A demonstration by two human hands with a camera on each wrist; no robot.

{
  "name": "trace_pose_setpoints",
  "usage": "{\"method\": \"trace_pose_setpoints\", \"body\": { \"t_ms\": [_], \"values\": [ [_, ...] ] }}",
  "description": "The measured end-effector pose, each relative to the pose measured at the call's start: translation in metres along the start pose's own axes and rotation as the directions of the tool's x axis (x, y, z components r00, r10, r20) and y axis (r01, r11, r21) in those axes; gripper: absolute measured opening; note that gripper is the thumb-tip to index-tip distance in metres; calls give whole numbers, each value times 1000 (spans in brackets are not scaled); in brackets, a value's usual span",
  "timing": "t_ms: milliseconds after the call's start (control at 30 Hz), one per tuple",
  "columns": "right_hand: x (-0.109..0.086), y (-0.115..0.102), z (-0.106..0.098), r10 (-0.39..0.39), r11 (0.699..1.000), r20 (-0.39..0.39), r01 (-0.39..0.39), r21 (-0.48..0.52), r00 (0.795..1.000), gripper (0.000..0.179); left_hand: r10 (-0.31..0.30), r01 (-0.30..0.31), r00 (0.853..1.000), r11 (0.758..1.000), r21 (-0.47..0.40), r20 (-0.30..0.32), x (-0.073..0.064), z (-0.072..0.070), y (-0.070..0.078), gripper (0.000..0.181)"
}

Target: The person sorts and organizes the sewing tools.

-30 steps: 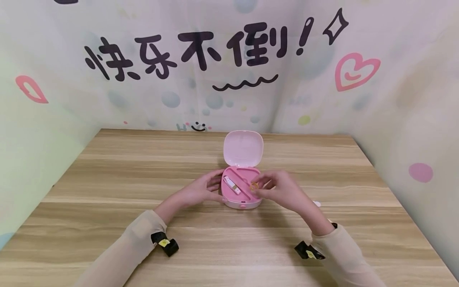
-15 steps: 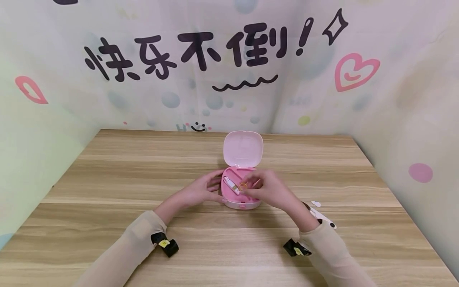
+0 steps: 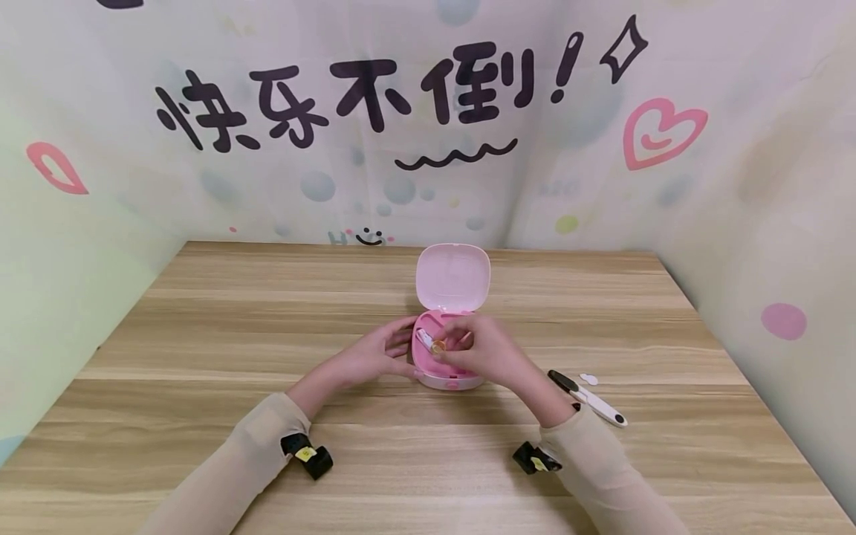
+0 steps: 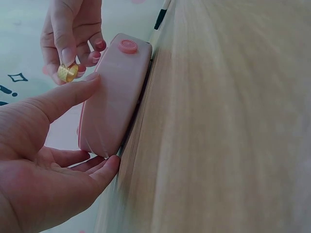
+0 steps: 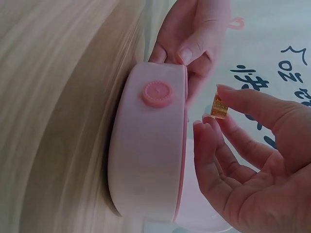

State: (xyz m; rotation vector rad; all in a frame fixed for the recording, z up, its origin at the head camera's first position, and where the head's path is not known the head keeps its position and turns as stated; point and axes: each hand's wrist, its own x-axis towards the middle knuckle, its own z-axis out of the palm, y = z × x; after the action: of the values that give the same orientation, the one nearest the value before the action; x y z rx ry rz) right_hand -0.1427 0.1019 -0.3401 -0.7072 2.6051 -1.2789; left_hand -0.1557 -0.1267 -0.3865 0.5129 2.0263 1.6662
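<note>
An open pink box (image 3: 449, 383) stands on the table, its lid (image 3: 453, 276) raised at the back. My left hand (image 3: 371, 357) holds the box's left side, with the thumb (image 4: 80, 92) on the upper front edge and the other fingers round the side. Over the tray, my right hand (image 3: 484, 348) pinches a wide gold ring (image 5: 220, 106) between thumb and fingertips. The ring is above the box rim in both wrist views. In the left compartment lies a small white nail clipper (image 3: 424, 339), partly hidden behind the ring and fingers.
Right of the box, beside my right forearm, lies a slim white tool (image 3: 605, 410) with a black end. A small white rounded piece (image 3: 588, 379) lies just behind it. The printed cloth backdrop (image 3: 281, 200) rises at the table's back edge.
My right hand has moved left across the tray with the ring, from the right compartment to above the nail clipper. The slim tool has come out from behind the forearm. My left hand stays put.
</note>
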Motion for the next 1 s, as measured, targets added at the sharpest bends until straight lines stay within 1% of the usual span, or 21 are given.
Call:
{"method": "trace_pose_setpoints", "body": {
  "t_ms": [267,500,600,767,1000],
  "values": [
    [6,-2,7,-6,1000,-2,6,-14,1000,15,-10,10,1000,1000,-6,7,-1,0,1,91],
    [9,-1,10,-6,1000,-6,6,-20,1000,13,-11,11,1000,1000,-15,20,0,-1,-1,92],
    [10,-1,11,-13,999,-11,12,-35,1000,13,-9,10,1000,1000,-14,22,0,-2,-1,92],
    [11,0,14,-22,996,-25,20,-92,999,13,-6,7,1000,1000,-14,24,0,-1,-1,92],
    [9,0,19,-18,996,-22,16,-91,1000,12,-6,7,1000,1000,-27,27,-1,-1,0,91]
  ]
}}
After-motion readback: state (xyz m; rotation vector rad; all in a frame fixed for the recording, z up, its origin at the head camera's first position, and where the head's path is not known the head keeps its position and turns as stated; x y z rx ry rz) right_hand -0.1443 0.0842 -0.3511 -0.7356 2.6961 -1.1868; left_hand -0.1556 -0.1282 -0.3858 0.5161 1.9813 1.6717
